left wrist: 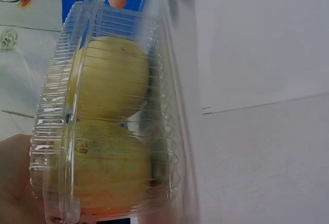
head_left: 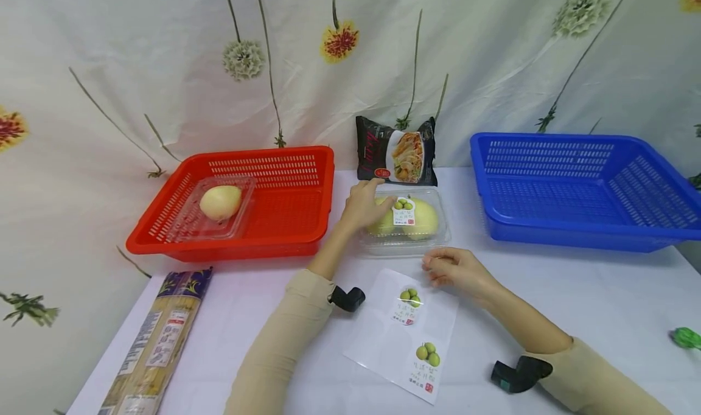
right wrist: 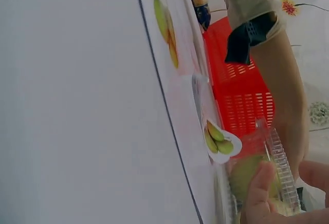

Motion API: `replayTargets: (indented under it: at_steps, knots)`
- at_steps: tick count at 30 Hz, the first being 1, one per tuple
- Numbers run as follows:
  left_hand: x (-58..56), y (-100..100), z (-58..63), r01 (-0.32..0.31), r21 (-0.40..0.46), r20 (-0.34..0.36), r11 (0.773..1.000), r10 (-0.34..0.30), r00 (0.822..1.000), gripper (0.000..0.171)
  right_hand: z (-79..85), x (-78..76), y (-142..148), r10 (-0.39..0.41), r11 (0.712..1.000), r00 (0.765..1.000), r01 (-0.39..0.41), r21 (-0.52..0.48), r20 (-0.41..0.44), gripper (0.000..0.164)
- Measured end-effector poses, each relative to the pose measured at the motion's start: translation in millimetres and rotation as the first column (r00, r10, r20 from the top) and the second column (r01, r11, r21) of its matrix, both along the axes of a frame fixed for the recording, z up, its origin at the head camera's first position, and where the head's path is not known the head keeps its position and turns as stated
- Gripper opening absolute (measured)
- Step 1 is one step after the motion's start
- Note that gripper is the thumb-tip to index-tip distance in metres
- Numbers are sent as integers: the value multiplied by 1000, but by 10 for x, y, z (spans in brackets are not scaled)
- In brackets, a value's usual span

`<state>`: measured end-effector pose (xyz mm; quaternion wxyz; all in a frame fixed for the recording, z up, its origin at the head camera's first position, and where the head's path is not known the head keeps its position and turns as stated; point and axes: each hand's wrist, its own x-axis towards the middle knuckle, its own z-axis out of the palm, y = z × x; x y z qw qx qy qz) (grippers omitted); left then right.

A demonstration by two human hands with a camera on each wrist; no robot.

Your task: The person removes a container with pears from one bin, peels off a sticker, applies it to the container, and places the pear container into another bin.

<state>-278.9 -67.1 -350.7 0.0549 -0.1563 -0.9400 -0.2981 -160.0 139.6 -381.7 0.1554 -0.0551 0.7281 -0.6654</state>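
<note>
A clear plastic clamshell box (head_left: 378, 242) with two yellow-green pears (left wrist: 110, 77) stands mid-table, a pear label (head_left: 404, 211) on its lid. Over the lid's left part rests my left hand (head_left: 363, 207), its thumb stretched toward the label. My right hand (head_left: 457, 272) hovers by the box's front right corner, fingers loosely bent, with nothing visible between them. Below it lies a white sticker sheet (head_left: 378, 336) bearing two more pear labels. The upper label (right wrist: 223, 142) looks partly raised from the sheet in the right wrist view.
A red basket (head_left: 274, 252) at left holds a clear box with one pear (head_left: 221, 202). At right stands a blue basket (head_left: 569, 240). Behind the box leans a black noodle packet (head_left: 397, 151). Long pasta packs (head_left: 159, 342) lie front left; a green item (head_left: 686, 338) sits far right.
</note>
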Motion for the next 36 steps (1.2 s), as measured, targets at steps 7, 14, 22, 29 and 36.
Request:
replayTargets:
  at_steps: [7, 14, 22, 29, 36]
  knots:
    - [-184, 47, 21, -15, -87, 147, 996, 28, 989, 48, -74, -39, -111, 102, 918, 961, 8, -395, 256, 55]
    - [-259, 42, -18, 26, -75, 118, 997, -17, 993, 44, -86, -132, -184, 51, 908, 960, 70, -413, 276, 44]
    - [-200, 31, -70, 5, -48, 95, 999, -1, 995, 44, -38, -207, -170, -16, 864, 944, 179, -470, 329, 11]
    - [-5, -23, -61, -98, 77, 99, 992, 91, 991, 43, -8, -265, -131, -88, 901, 950, 204, -382, 301, 12]
    - [254, -68, -32, -165, 196, 144, 967, 138, 980, 44, 77, -315, -116, -249, 932, 942, 296, -208, 224, 18]
